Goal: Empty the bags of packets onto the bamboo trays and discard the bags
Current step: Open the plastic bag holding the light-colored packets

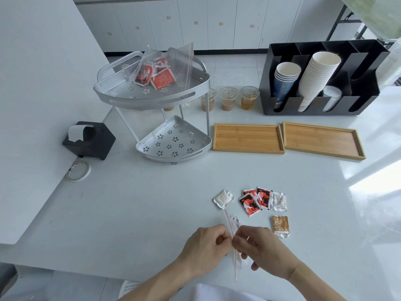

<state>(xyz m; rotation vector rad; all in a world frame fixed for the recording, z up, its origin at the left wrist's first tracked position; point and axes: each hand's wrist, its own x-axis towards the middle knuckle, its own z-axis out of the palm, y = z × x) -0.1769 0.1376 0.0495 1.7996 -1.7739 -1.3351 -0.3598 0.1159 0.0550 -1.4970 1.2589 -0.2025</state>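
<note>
Small bag: clear zip bag, held between both hands at the near edge of the table; its red seal runs near to far.
Left hand: pinched shut on the bag's left lip.
Right hand: pinched on the right lip, spare fingers loosely curled.
Contents: possibly one pale packet left inside; hard to tell.
Loose packets: on the table, just beyond the hands.
Bamboo trays: bare, well beyond, far right; right hand nearer.
Full bag: far left, on the rack's top shelf.

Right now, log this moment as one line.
left hand + right hand: pinching zip bag | packets: on counter | bamboo trays: empty
</note>
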